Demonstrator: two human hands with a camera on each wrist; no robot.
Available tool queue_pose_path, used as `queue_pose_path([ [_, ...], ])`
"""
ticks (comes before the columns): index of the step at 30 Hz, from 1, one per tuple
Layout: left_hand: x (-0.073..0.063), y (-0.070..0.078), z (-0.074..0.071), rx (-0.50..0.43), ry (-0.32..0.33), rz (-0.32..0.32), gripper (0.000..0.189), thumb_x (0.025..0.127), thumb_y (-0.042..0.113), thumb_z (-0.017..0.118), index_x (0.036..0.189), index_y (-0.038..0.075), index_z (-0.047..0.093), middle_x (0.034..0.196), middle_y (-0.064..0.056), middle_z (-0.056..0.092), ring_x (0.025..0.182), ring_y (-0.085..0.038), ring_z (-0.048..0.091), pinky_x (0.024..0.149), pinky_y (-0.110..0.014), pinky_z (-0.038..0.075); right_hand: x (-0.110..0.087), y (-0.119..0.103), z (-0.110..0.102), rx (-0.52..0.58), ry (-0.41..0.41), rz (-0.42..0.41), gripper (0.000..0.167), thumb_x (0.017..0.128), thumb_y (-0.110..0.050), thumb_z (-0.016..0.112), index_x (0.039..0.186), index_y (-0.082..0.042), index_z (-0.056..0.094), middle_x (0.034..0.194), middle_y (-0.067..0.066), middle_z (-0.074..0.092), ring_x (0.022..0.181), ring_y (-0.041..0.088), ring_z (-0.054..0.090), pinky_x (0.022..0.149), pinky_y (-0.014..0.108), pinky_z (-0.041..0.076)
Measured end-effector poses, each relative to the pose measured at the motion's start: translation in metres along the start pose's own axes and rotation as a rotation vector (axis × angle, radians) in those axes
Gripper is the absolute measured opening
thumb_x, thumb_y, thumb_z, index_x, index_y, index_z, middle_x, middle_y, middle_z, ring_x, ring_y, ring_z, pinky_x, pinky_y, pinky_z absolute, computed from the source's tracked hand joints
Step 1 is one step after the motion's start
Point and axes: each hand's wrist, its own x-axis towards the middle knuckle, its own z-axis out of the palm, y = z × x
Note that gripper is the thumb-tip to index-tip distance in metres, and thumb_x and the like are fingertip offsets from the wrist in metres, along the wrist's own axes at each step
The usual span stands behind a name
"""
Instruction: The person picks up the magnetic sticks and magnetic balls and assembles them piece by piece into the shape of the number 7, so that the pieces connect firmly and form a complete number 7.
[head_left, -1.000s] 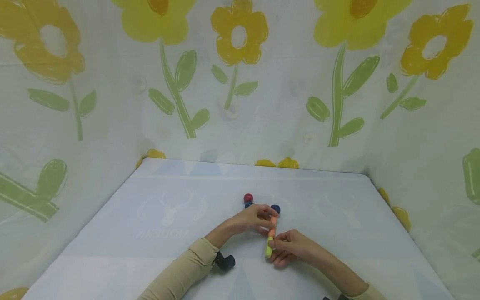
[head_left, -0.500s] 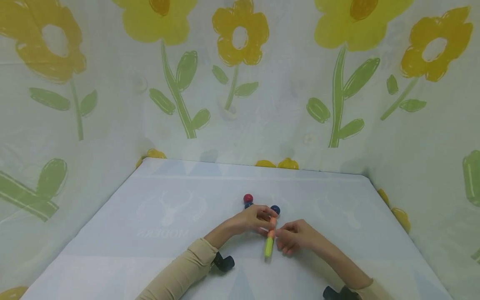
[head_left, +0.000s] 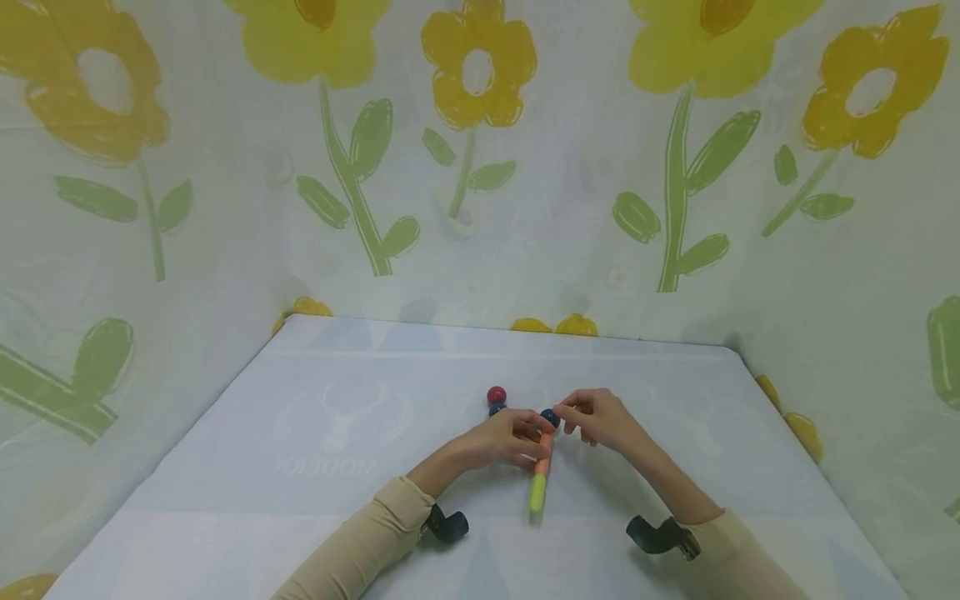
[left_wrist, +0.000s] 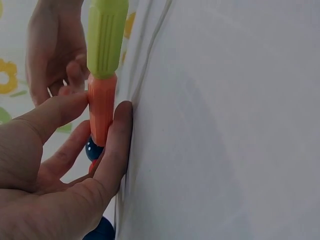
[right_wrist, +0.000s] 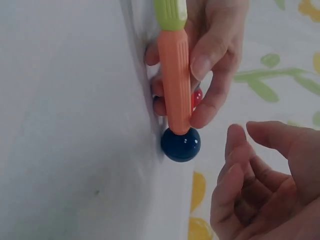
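Note:
My left hand (head_left: 501, 437) pinches an orange ridged stick (right_wrist: 175, 80) between thumb and fingers. Joined to its near end is a yellow-green ridged stick (head_left: 537, 493), in line with it. At the far end of the orange stick sits a dark blue ball (right_wrist: 181, 145), touching it. My right hand (head_left: 600, 418) hovers beside that ball with bent fingers. The right wrist view shows a gap between its fingertips and the ball, and nothing in its grasp. Behind my left hand, a red ball (head_left: 497, 396) and a second blue ball (head_left: 497, 409) lie together, partly hidden.
The pieces lie on a white, faintly printed table cover (head_left: 225, 467). A flower-printed curtain (head_left: 555, 167) closes off the back and sides. Black wrist mounts (head_left: 448, 526) stick out near both sleeves.
My right hand has let go of the yellow-green stick and moved away along the orange one to the far blue ball. The left hand keeps its place and hold.

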Motion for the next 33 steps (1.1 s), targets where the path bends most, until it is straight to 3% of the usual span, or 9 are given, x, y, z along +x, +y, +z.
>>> queue_pose_path([
  [7, 0.000, -0.003, 0.000, -0.014, 0.004, -0.006, 0.034, 0.088, 0.009, 0.072, 0.121, 0.007, 0.066, 0.109, -0.006, 0.067, 0.097, -0.015, 0.061, 0.082, -0.033, 0.059, 0.021, -0.004, 0.004, -0.084, 0.081, 0.004, 0.024, 0.094, -0.029, 0.066, 0.102, -0.007, 0.072, 0.089, 0.005, 0.072, 0.079, 0.019, 0.061, 0.069, 0.027, 0.053],
  [11, 0.001, -0.005, 0.000, -0.002, 0.004, -0.007, 0.033, 0.087, 0.010, 0.073, 0.120, 0.009, 0.067, 0.108, -0.004, 0.067, 0.096, -0.014, 0.060, 0.081, -0.033, 0.059, 0.033, -0.007, 0.008, -0.127, 0.081, -0.015, 0.023, 0.093, -0.029, 0.067, 0.104, -0.010, 0.071, 0.098, 0.005, 0.073, 0.086, 0.017, 0.062, 0.077, 0.030, 0.055],
  [17, 0.003, -0.006, 0.000, 0.016, -0.009, 0.013, 0.034, 0.088, 0.012, 0.072, 0.122, 0.010, 0.066, 0.110, -0.006, 0.067, 0.095, -0.014, 0.061, 0.081, -0.031, 0.059, 0.048, -0.016, 0.011, -0.152, -0.008, -0.073, 0.030, 0.093, -0.029, 0.067, 0.115, -0.008, 0.069, 0.108, 0.010, 0.072, 0.097, 0.023, 0.065, 0.081, 0.036, 0.058],
  [23, 0.003, -0.005, -0.001, 0.011, -0.007, 0.021, 0.034, 0.089, 0.011, 0.072, 0.122, 0.008, 0.066, 0.109, -0.007, 0.067, 0.096, -0.014, 0.061, 0.081, -0.031, 0.059, 0.066, -0.019, 0.011, -0.198, -0.128, -0.072, 0.039, 0.094, -0.032, 0.066, 0.124, -0.008, 0.064, 0.117, 0.013, 0.069, 0.108, 0.027, 0.065, 0.089, 0.041, 0.057],
  [28, 0.005, -0.004, -0.002, 0.019, -0.002, 0.019, 0.034, 0.088, 0.011, 0.072, 0.122, 0.008, 0.066, 0.109, -0.006, 0.066, 0.097, -0.015, 0.060, 0.082, -0.032, 0.059, 0.079, -0.022, 0.011, -0.214, -0.225, -0.034, 0.045, 0.093, -0.036, 0.066, 0.130, -0.011, 0.060, 0.121, 0.012, 0.068, 0.109, 0.025, 0.065, 0.091, 0.043, 0.056],
  [33, 0.007, -0.004, -0.004, 0.012, -0.010, 0.020, 0.036, 0.088, 0.010, 0.072, 0.123, 0.007, 0.066, 0.110, -0.005, 0.065, 0.098, -0.015, 0.060, 0.081, -0.032, 0.059, 0.087, -0.028, 0.014, -0.240, -0.282, -0.056, 0.050, 0.093, -0.037, 0.065, 0.135, -0.011, 0.056, 0.123, 0.014, 0.066, 0.107, 0.025, 0.065, 0.090, 0.041, 0.056],
])
